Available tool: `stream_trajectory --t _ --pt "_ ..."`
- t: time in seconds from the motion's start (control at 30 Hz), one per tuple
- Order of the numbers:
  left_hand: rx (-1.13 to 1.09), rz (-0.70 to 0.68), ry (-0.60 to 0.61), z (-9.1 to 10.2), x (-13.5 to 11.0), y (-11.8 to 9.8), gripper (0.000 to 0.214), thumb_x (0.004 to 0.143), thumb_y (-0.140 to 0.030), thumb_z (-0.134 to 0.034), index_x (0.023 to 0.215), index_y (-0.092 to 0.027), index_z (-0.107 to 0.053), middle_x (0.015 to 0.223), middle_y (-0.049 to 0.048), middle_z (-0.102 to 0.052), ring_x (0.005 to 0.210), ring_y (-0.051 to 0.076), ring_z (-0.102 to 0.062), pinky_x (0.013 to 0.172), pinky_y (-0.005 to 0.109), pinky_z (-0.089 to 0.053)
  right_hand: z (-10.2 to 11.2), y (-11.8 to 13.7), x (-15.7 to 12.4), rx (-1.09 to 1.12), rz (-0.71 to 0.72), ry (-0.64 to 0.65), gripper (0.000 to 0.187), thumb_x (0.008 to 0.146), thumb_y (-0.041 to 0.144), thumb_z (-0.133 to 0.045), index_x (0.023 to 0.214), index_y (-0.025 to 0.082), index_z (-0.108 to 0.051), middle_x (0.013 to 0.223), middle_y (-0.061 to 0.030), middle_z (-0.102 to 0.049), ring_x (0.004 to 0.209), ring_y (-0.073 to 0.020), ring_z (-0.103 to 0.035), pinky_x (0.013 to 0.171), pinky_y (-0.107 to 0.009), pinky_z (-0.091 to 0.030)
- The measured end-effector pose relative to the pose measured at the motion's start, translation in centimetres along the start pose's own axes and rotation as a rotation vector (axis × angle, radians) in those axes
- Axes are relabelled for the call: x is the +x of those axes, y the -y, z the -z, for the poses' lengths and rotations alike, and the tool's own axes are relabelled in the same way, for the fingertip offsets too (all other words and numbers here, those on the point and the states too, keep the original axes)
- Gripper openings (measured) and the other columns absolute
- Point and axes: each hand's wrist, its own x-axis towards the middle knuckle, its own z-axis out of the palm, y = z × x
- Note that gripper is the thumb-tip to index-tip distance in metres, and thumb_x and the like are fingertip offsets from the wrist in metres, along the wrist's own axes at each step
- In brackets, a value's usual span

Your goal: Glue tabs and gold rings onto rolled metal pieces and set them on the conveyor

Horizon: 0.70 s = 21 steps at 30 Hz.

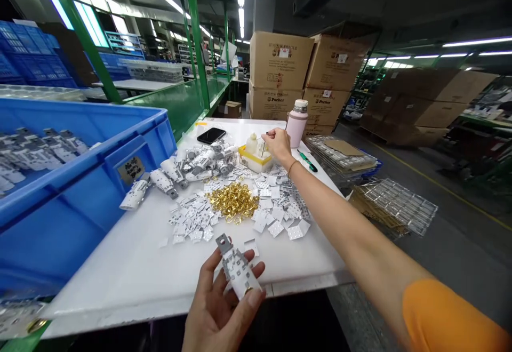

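Observation:
My left hand (228,298) is closed around a white-and-grey plastic part (239,273), tilted, with a holed grey tab at its upper end. A bit of gold shows near my left thumb. My right hand (279,144) reaches far forward, its fingers pinched above a yellow-rimmed tray (256,162). What the pinch holds is too small to make out; a thin dark line shows just below it. A small whitish bottle (252,143) stands in the tray. Between my hands lie a heap of gold rings (234,201) and many small white plates (196,216).
More white-and-grey parts (208,160) are piled at the left, beside a blue crate (140,165) holding similar ones. A phone (211,135), a pink bottle (296,125) and a green cutter (307,161) lie or stand toward the back. Cardboard boxes (280,64) rise behind the table.

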Motion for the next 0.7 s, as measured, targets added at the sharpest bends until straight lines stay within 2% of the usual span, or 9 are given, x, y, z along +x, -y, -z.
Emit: stream_trajectory --t 0.1,0.23,0.3,0.37,0.4,0.47,0.57,0.63,0.7 --pt "0.037 -0.033 0.004 0.2 -0.2 0.1 0.068 0.071 -0.035 -0.077 0.128 -0.028 -0.041 0.122 0.0095 -0.065 0.108 0.026 -0.064 0.083 0.028 -0.055 -0.1 -0.1 0.6 -0.021 0.025 0.001 0.014 0.077 0.017 -0.058 0.062 0.017 -0.059 0.07 -0.0038 -0.063 0.073 -0.02 -0.059 0.075 -0.033 -0.043" --pt "0.071 -0.083 -0.013 0.4 -0.2 0.4 0.065 0.074 -0.03 -0.075 0.129 -0.03 -0.04 0.121 0.0072 -0.065 0.108 0.024 -0.064 0.082 0.027 -0.056 1.9 1.0 0.3 0.001 0.128 -0.091 0.012 0.085 0.018 -0.053 0.074 0.018 -0.058 0.081 -0.0041 -0.062 0.08 -0.0178 -0.057 0.078 -0.032 -0.043" --pt "0.104 -0.132 -0.032 0.5 -0.1 0.7 0.065 0.073 -0.028 -0.076 0.128 -0.03 -0.04 0.121 0.007 -0.065 0.108 0.024 -0.064 0.084 0.028 -0.057 3.8 2.4 -1.2 0.111 0.252 -0.173 0.011 0.089 0.022 -0.053 0.079 0.02 -0.055 0.082 -0.0028 -0.06 0.075 -0.0153 -0.056 0.072 -0.031 -0.044" --pt "0.147 -0.197 -0.055 0.5 0.2 0.9 0.064 0.073 -0.026 -0.076 0.126 -0.029 -0.041 0.12 0.0065 -0.066 0.107 0.023 -0.065 0.084 0.029 -0.057 6.3 4.2 -4.4 0.329 0.38 -0.194 0.012 0.091 0.026 -0.053 0.08 0.023 -0.051 0.077 0.0002 -0.057 0.06 -0.0116 -0.052 0.058 -0.028 -0.043" --pt "0.172 -0.227 -0.071 0.4 0.3 0.9 0.063 0.073 -0.025 -0.076 0.126 -0.029 -0.041 0.119 0.006 -0.066 0.106 0.023 -0.065 0.084 0.028 -0.057 7.6 5.2 -6.4 0.44 0.411 -0.148 0.014 0.092 0.027 -0.053 0.079 0.024 -0.05 0.074 0.0016 -0.056 0.051 -0.0095 -0.048 0.049 -0.027 -0.039" --pt "0.213 -0.267 -0.094 0.2 0.6 1.0 0.061 0.074 -0.023 -0.075 0.125 -0.03 -0.042 0.117 0.0047 -0.067 0.103 0.021 -0.067 0.082 0.025 -0.057 10.0 7.0 -11.2 0.56 0.372 0.038 0.014 0.092 0.027 -0.054 0.079 0.024 -0.052 0.071 0.0016 -0.057 0.048 -0.0087 -0.047 0.04 -0.025 -0.034" --pt "0.252 -0.308 -0.101 0.0 0.8 1.0 0.058 0.075 -0.022 -0.074 0.124 -0.03 -0.045 0.114 0.0029 -0.068 0.098 0.017 -0.068 0.081 0.021 -0.056 12.5 8.6 -17.3 0.585 0.283 0.212 0.01 0.091 0.024 -0.056 0.082 0.022 -0.056 0.078 0.0002 -0.061 0.047 -0.0064 -0.048 0.038 -0.023 -0.035" --pt "0.293 -0.328 -0.103 0.0 0.9 1.0 0.058 0.074 -0.022 -0.075 0.123 -0.031 -0.046 0.111 0.0015 -0.069 0.092 0.015 -0.069 0.077 0.019 -0.056 13.0 8.6 -19.7 0.598 0.268 0.314 0.004 0.091 0.02 -0.057 0.087 0.02 -0.058 0.081 -0.0003 -0.063 0.049 -0.0056 -0.05 0.04 -0.022 -0.039" --pt "0.335 -0.344 -0.101 0.1 1.0 1.2 0.058 0.074 -0.022 -0.075 0.123 -0.032 -0.047 0.109 0.0004 -0.069 0.089 0.014 -0.069 0.074 0.018 -0.055 12.9 8.1 -20.7 0.613 0.267 0.38 0.003 0.09 0.017 -0.057 0.09 0.019 -0.059 0.082 -0.0001 -0.062 0.05 -0.0047 -0.051 0.043 -0.02 -0.042"
